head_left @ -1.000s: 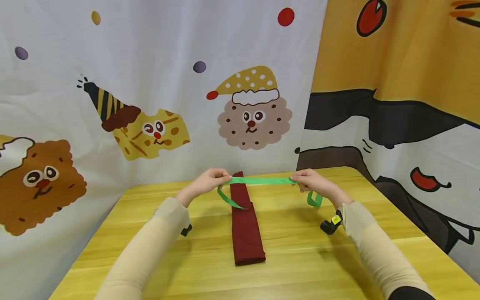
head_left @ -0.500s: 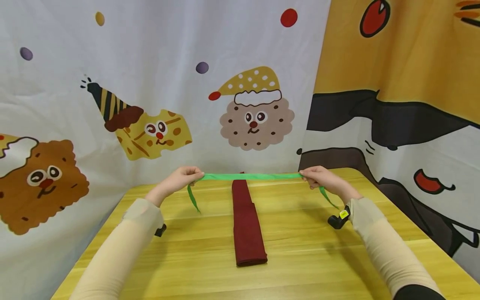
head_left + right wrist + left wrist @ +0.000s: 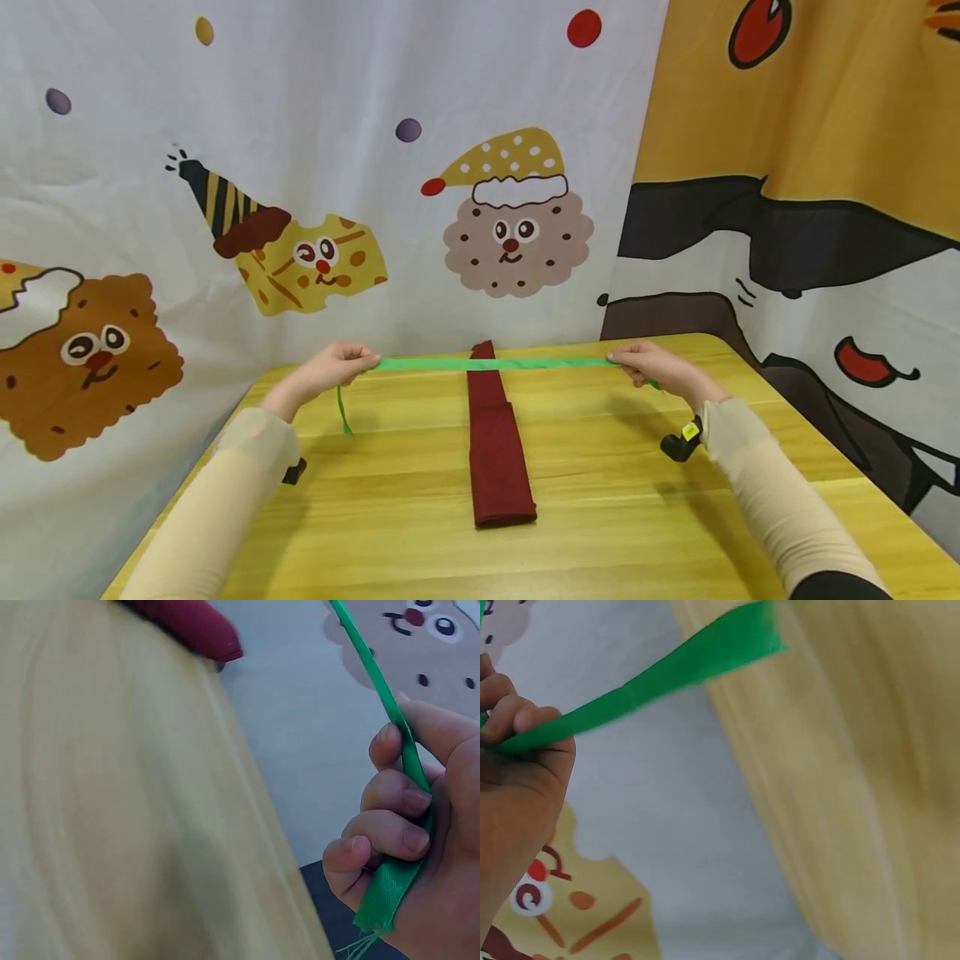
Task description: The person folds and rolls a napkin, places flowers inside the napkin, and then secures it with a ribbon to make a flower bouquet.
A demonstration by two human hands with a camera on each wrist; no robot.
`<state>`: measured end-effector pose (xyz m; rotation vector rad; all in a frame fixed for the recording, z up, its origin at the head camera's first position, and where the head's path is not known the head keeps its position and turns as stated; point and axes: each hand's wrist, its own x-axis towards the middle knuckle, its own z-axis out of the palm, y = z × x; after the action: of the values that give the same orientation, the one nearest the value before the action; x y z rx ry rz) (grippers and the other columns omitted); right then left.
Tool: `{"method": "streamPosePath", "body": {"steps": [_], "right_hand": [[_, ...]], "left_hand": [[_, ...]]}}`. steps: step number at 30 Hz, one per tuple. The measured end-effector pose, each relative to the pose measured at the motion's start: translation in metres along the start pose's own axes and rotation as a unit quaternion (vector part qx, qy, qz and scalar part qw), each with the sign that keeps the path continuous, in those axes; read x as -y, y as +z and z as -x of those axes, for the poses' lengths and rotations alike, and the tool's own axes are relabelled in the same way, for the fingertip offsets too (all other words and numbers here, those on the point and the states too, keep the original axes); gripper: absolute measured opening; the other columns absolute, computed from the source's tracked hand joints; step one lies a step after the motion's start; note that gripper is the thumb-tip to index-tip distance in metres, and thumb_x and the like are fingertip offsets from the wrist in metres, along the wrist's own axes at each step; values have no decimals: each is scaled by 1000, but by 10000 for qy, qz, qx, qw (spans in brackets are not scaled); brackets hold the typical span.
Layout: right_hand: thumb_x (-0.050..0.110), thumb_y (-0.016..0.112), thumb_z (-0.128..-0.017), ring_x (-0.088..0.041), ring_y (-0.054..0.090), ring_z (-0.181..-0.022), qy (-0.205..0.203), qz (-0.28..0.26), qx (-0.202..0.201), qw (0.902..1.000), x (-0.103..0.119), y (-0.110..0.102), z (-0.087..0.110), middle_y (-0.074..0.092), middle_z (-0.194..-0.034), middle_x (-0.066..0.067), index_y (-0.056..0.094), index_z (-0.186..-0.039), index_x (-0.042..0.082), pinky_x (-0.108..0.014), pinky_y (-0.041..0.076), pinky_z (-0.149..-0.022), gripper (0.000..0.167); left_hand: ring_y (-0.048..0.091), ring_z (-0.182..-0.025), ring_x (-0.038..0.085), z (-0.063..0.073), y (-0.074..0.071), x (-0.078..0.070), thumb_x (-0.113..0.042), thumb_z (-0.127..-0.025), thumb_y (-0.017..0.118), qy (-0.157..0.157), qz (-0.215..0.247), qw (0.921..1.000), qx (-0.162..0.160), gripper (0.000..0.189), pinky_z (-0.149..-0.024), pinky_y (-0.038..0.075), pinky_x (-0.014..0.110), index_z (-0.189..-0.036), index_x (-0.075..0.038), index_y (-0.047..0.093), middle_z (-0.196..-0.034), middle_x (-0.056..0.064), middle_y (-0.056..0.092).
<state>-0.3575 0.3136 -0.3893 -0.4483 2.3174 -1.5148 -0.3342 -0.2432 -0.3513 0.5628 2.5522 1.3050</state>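
Ribbon (image 3: 495,364), narrow and bright green, stretches nearly straight from left to right above the far part of the desk (image 3: 375,517), with a hand at either side. Left hand (image 3: 341,364) pinches it between thumb and fingers, and a loose tail hangs below; the left wrist view shows that tail widening towards its end. Right hand (image 3: 652,364) has its fingers curled and clamped on the other stretch, which runs down across the palm to a frayed end past the little finger. Dark red cloth (image 3: 498,458), folded into a long strip, lies on the desk between the arms, running from near to far, its far part crossed in the head view by the ribbon. Behind stands a white curtain (image 3: 315,100) printed with cartoon biscuits and cheese. Both sleeves (image 3: 187,508) are beige.
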Motion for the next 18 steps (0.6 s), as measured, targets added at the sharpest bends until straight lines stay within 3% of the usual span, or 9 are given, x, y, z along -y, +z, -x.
{"method": "streamPosePath", "body": {"steps": [7, 13, 18], "right_hand": [[34, 57, -99, -13, 23, -49, 73, 1094, -57, 9940, -21, 19, -3, 28, -58, 3, 47, -73, 7, -35, 28, -55, 38], [30, 61, -96, -12, 25, -47, -226, 2058, -473, 9772, -33, 38, -8, 30, -55, 4, 46, -66, 10, -28, 30, -50, 40], [23, 64, -95, -11, 30, -49, -443, 2694, -906, 9577, -39, 49, -15, 35, -55, 4, 49, -63, 12, -28, 30, -52, 36]], "left_hand": [[22, -47, 13, 3, 14, 31, -34, -100, 55, -450, -276, 9984, 196, 36, -50, 30, 30, -80, -4, 52, -57, -3, 30], [24, -51, 13, 3, 27, 48, -25, -99, 58, -275, -962, 9947, 236, 36, -53, 28, 29, -73, -2, 50, -58, -3, 30], [28, -53, 12, 0, 37, 52, -21, -97, 60, -195, -1684, 9854, 147, 34, -54, 29, 29, -70, -2, 52, -58, -4, 33]]}}
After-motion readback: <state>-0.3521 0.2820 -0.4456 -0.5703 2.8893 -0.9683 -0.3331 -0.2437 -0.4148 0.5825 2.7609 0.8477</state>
